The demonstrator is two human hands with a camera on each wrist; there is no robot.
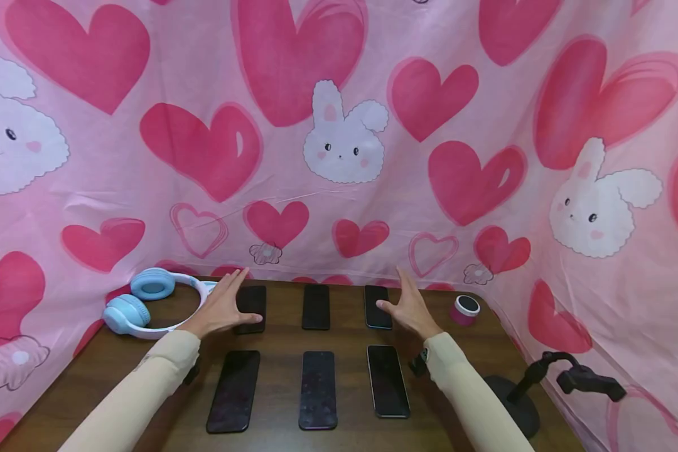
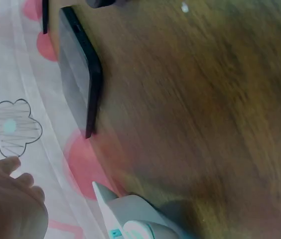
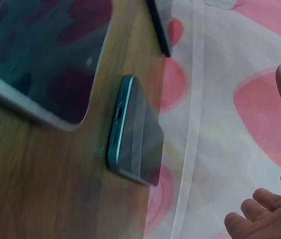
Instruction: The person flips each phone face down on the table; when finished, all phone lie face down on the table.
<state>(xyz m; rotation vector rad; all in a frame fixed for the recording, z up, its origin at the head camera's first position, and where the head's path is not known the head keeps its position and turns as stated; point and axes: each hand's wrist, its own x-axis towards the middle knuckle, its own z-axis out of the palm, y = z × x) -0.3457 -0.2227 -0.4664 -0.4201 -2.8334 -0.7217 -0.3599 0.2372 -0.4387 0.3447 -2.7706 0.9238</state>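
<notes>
Smartphones lie face up on the brown wooden table in two rows of three. My left hand [image 1: 220, 311], fingers spread and thumb out, hovers over the back left phone [image 1: 253, 300] and holds nothing. On the other side my right hand [image 1: 412, 314] is likewise spread beside the back right phone [image 1: 376, 319], its thumb overlapping that phone's edge in the head view. Between them lies the back middle phone [image 1: 316, 307]. Nearer to me are the front left phone [image 1: 233, 392], front middle phone [image 1: 317, 390] and front right phone [image 1: 388, 381]. The right wrist view shows a phone with a teal edge [image 3: 115, 134].
Light blue and white headphones [image 1: 127, 312] rest at the back left, close to my left forearm. A small pink jar-like item [image 1: 464, 311] stands back right. A black stand with a bent arm [image 1: 514, 408] is by my right forearm. Pink heart-patterned cloth [image 1: 339, 207] hangs behind the table.
</notes>
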